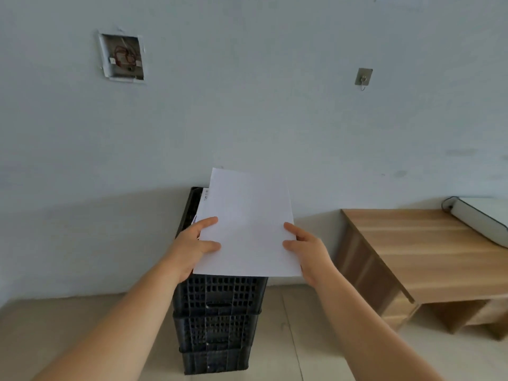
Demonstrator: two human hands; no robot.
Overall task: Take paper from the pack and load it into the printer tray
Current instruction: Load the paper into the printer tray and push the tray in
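Note:
A thin sheaf of white paper (247, 224) is held flat in the air above a stack of black plastic crates (217, 317). My left hand (192, 243) grips its left edge, thumb on top. My right hand (308, 251) grips its right edge the same way. Under the sheets, on the top crate, a bit of the paper pack (204, 198) with small printed text peeks out at the left. A white printer (478, 218) with a dark rim sits at the far right on a wooden desk, only partly in view.
The wooden desk (428, 259) stands to the right of the crates, against a pale wall. An open electrical box (122, 57) and a metal hook (363, 77) are on the wall. The floor is light tile.

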